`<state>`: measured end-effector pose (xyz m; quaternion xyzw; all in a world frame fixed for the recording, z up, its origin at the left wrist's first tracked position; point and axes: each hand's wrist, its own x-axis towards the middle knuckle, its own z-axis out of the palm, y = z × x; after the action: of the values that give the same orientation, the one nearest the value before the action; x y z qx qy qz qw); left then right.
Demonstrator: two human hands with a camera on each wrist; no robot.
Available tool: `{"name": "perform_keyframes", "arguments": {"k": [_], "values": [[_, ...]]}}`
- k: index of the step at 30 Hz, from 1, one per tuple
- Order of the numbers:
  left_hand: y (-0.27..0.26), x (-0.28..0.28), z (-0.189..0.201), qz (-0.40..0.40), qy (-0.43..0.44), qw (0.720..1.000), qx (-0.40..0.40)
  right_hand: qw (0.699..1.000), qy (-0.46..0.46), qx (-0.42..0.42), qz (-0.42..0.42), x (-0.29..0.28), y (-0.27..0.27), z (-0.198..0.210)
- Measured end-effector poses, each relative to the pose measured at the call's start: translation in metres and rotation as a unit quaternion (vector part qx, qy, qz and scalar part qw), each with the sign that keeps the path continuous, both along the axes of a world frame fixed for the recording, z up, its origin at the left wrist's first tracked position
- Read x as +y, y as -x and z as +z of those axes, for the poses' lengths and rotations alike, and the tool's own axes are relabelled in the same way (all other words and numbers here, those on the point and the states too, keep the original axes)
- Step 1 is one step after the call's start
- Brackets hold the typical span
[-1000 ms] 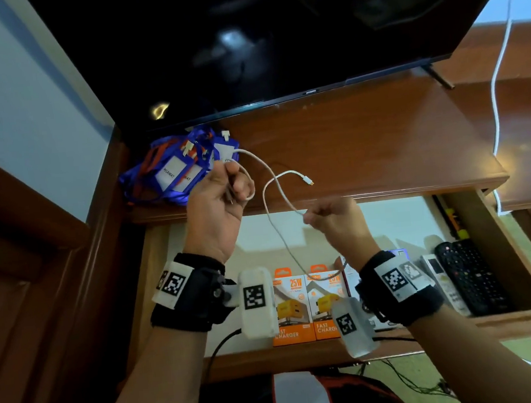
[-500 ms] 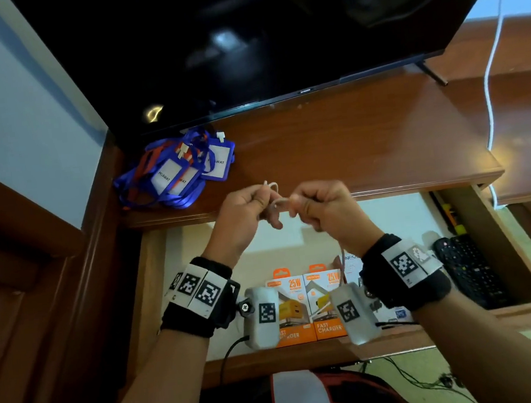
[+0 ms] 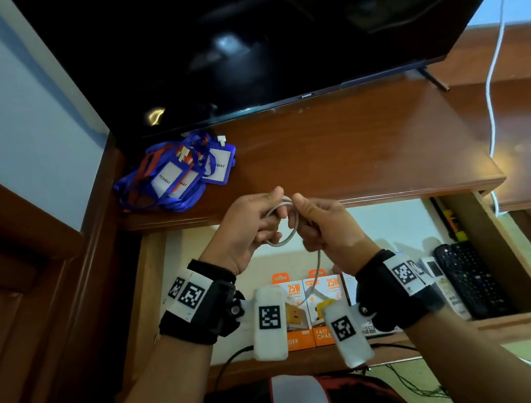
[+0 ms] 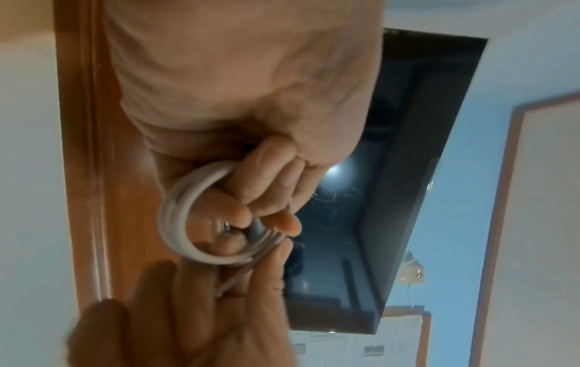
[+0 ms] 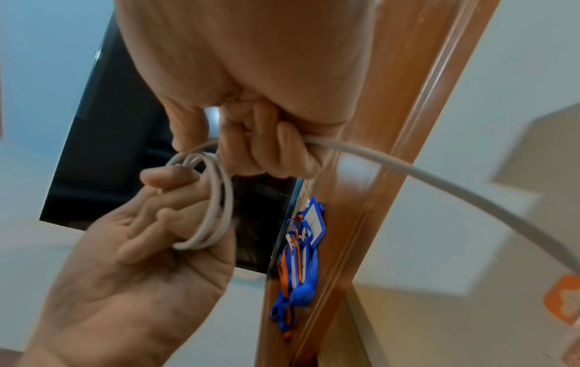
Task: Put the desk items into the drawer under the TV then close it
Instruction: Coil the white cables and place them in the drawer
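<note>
white cable point(image 3: 280, 222), blue lanyards point(image 3: 172, 177)

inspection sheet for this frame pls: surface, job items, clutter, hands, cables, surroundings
Surface: wooden desk top under the TV; open drawer below its front edge.
Job's things: white cable, partly coiled, held above the drawer; blue lanyard badges heaped on the desk's left end.
Clutter: in the drawer, two orange charger boxes and a black remote with a white remote beside it.
Grippers: left hand holds the coil; right hand grips the cable's free length, which hangs down toward the boxes.
Cables: second white cord hanging at the right; dark wires on the floor.
Surroundings: pale blue wall, wooden trim.
</note>
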<state>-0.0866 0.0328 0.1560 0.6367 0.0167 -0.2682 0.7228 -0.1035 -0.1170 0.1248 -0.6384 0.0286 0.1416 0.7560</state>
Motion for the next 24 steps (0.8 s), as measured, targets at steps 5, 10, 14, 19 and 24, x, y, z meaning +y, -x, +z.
{"name": "perform_keyframes", "arguments": {"k": [5, 10, 14, 19, 24], "values": [[0.004, 0.005, -0.009, 0.000, -0.004, 1.000, -0.008, 0.994, 0.083, -0.025, -0.068, 0.013, -0.002, 0.000], [0.008, 0.026, -0.010, 0.095, 0.123, 0.986, 0.060, 0.998, 0.061, -0.026, -0.013, 0.015, 0.001, -0.003], [0.006, 0.059, -0.007, 0.189, 0.270, 0.940, 0.089, 0.997, 0.041, 0.002, -0.061, 0.000, 0.007, -0.022], [0.005, 0.074, -0.004, 0.268, 0.289, 0.918, 0.051, 0.992, 0.066, 0.021, -0.110, -0.003, 0.014, -0.033], [0.003, 0.058, -0.010, 0.310, 0.219, 0.925, -0.007, 0.974, 0.190, 0.022, -0.118, 0.005, -0.002, -0.032]]}}
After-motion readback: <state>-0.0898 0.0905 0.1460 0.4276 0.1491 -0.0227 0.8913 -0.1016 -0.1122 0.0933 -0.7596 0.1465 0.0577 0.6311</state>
